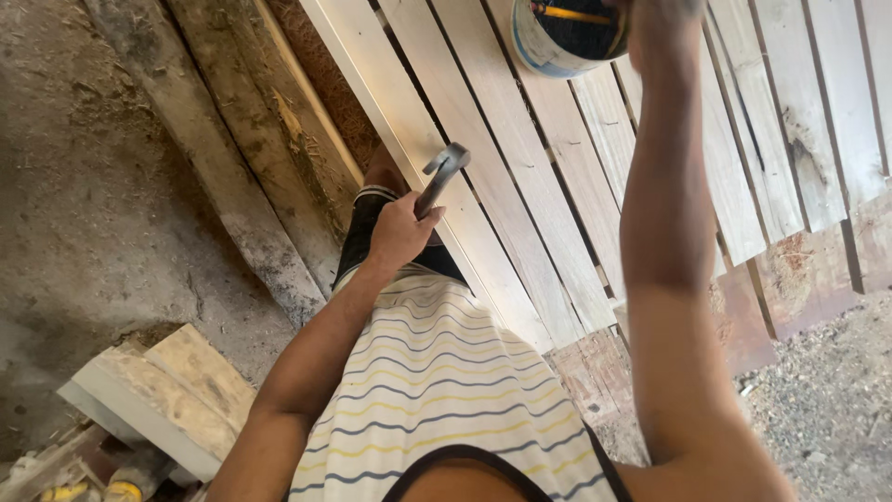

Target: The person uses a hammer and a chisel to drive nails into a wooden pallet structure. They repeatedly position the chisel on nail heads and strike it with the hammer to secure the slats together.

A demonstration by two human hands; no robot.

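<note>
From the head camera, looking straight down the person's striped shirt (437, 390), the left hand (400, 232) sits just left of the middle of the frame with its fingers wrapped tight round the handle of a hammer (442, 175). The hammer's metal head points up and to the right, lying over the pale edge of a row of wooden planks (520, 186) that run slantwise from the top middle down toward the lower right.

The right arm stretches up the right side of the frame, and the right hand (662, 23) reaches the top edge, where it is cut off by the frame; I cannot tell how its fingers are set. It is right beside, maybe touching, a small round bucket (557, 37) at the top middle, white with a blue band near the base, standing on the planks. The inside of the bucket looks dark, and a thin yellow stick-like thing (569, 14) lies across its mouth; what else it holds I cannot make out.

On the left are rough, dirty beams (232, 158) on a concrete floor (84, 186). In the lower left corner lie short blocks of wood (167, 395). Gravel (827, 400) shows at the lower right.
</note>
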